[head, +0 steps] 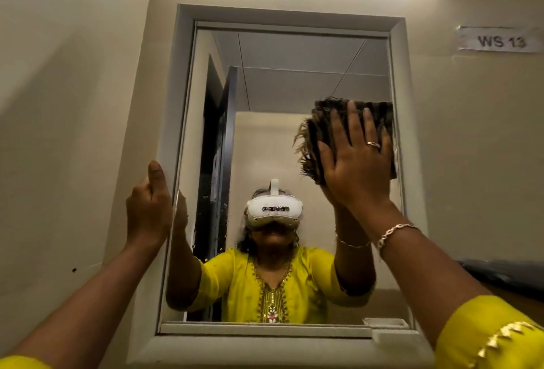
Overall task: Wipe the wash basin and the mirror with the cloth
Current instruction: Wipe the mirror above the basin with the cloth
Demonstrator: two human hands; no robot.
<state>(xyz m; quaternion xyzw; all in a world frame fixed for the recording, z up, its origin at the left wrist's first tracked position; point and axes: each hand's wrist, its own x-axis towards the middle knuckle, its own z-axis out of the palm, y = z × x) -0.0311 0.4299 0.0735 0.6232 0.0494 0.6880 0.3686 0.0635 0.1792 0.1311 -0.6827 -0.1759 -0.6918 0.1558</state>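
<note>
At nine o'clock the left hand [148, 209] grips the frame [173, 145] of the mirror [294, 89], while at three o'clock the right hand [357, 162], fingers spread flat, presses a dark, frayed, striped cloth [321, 130] against the glass.

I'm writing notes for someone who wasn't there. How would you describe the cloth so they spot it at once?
Find the grey-framed mirror on the beige wall. On the glass near its right edge, the right hand presses flat on the cloth. It is the only dark, striped, frayed thing there.
</note>
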